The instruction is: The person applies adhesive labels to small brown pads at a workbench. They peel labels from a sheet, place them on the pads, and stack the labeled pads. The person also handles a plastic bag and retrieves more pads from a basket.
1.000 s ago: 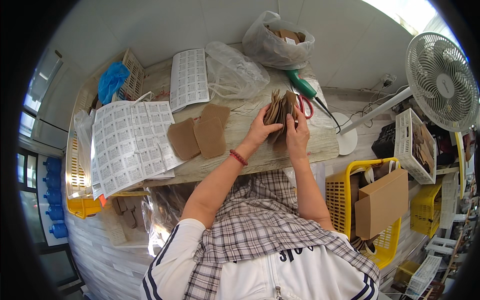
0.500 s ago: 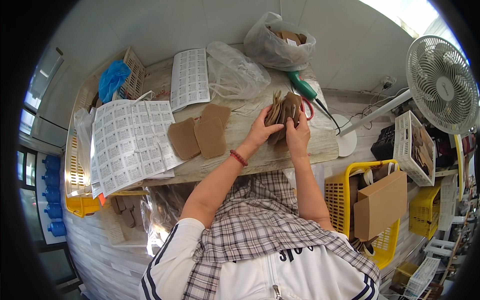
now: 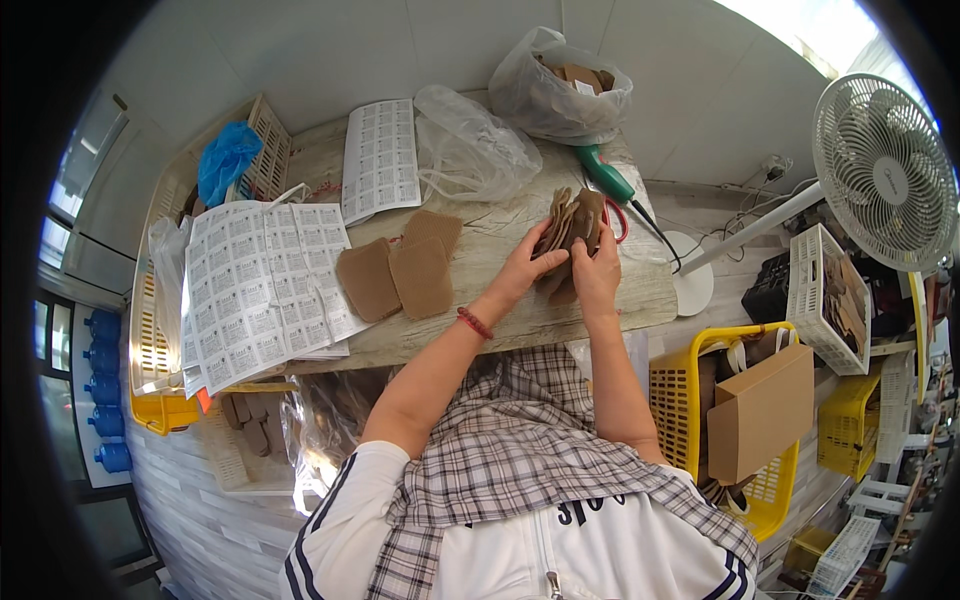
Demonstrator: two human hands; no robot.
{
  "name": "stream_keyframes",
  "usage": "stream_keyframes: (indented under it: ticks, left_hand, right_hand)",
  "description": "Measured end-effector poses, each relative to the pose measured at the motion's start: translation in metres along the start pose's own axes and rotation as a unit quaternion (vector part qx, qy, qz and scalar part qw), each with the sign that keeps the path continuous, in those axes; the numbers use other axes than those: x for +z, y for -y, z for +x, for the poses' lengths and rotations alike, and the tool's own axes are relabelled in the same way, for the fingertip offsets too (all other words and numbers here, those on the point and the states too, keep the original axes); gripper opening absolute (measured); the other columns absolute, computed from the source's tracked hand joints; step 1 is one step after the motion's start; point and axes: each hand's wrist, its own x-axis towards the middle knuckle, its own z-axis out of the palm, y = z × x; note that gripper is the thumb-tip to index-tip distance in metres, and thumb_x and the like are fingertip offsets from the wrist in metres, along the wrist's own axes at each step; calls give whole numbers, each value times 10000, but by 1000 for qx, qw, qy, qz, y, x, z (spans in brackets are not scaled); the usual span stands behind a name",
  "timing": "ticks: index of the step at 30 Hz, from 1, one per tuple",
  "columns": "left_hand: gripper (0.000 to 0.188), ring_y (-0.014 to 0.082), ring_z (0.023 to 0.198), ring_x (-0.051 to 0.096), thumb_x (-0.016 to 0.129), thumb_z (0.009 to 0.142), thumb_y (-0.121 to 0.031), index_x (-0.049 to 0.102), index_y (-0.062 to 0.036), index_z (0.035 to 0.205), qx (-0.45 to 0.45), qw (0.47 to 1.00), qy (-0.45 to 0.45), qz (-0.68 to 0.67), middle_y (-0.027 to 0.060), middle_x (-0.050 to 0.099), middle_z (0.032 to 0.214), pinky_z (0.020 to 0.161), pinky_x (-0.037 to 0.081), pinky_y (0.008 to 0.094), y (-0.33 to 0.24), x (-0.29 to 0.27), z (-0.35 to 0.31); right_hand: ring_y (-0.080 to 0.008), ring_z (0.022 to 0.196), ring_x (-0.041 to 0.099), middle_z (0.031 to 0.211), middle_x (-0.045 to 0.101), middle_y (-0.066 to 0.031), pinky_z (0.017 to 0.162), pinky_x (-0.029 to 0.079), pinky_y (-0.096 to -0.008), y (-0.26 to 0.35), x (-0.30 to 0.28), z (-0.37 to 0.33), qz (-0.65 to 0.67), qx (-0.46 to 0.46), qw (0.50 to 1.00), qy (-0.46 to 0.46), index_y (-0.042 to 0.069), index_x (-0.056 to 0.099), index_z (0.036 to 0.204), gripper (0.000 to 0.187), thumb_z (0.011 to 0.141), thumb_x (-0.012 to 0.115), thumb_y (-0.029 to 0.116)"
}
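Observation:
Over the right part of the worktable point(image 3: 480, 315), both of my hands grip a bunch of brown fabric pieces point(image 3: 562, 235). My left hand point(image 3: 528, 262) is closed round the fanned left side, its thumb across the front. My right hand point(image 3: 597, 268) pinches the right side, thumb on the face of the front piece. What the fingers behind do is hidden. Just left of my hands, three flat brown pieces point(image 3: 420, 277) with rounded corners lie overlapping on the table. Behind the bunch rest red-handled scissors point(image 3: 620, 220), partly covered.
Printed label sheets point(image 3: 262, 285) cover the table's left side, another sheet point(image 3: 382, 160) behind. A clear plastic bag point(image 3: 475, 145), a filled bag point(image 3: 560, 88) and a green-handled tool point(image 3: 608, 175) sit at the back. A fan point(image 3: 885, 175) and yellow basket point(image 3: 680, 400) stand right.
The brown pieces have shifted slightly in my hands, their left edges now fanned a little differently. My hands stay in nearly the same place, and the things on the table lie as before.

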Motion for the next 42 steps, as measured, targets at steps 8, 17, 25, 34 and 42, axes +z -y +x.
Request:
stream_keyframes:
  ticks: [8, 17, 25, 34, 42]
  left_hand:
    - [670, 193, 1331, 460, 650, 958, -260, 375, -25, 1522, -9, 1000, -13, -3, 98, 497, 1451, 1132, 338, 329, 1, -1, 1]
    - [650, 206, 1303, 489, 682, 950, -262, 414, -22, 1491, 2, 1000, -30, 0, 118, 517, 1421, 1104, 373, 324, 0, 0, 2]
    - [545, 181, 1298, 496, 565, 1011, -231, 415, -23, 1491, -11, 999, -23, -23, 94, 525, 1417, 1087, 397, 318, 2, -3, 3]
    - [508, 169, 1298, 493, 502, 1037, -230, 416, -22, 1493, -11, 999, -30, -29, 83, 527, 1419, 1087, 395, 304, 6, 1, 4]
    - [543, 171, 1293, 489, 587, 1013, -241, 434, -18, 1483, -11, 999, -39, -18, 82, 530, 1417, 1101, 374, 307, 4, 3, 4]
  right_hand:
    - [-352, 1105, 647, 1208, 670, -176, 943, 496, -422, 0, 0, -1, 31, -3, 999, 8, 49, 558, 1312, 408, 924, 596, 169]
    - [-318, 1088, 665, 1197, 684, -150, 911, 508, -394, 7, 0, -4, 29, 0, 1000, 12, 57, 576, 1288, 389, 954, 645, 246]
    - [-325, 1098, 664, 1225, 677, -132, 934, 499, -420, 24, -2, -8, -9, 26, 1000, 8, 76, 572, 1306, 551, 911, 697, 440]
    - [-367, 1177, 612, 1338, 598, -159, 979, 488, -456, 23, -1, -5, -78, 42, 996, 19, 84, 499, 1384, 584, 856, 659, 277]
    - [-380, 1206, 580, 1337, 578, -184, 1001, 469, -451, 0, 2, -1, -32, 12, 999, 21, 56, 481, 1392, 518, 902, 582, 191]
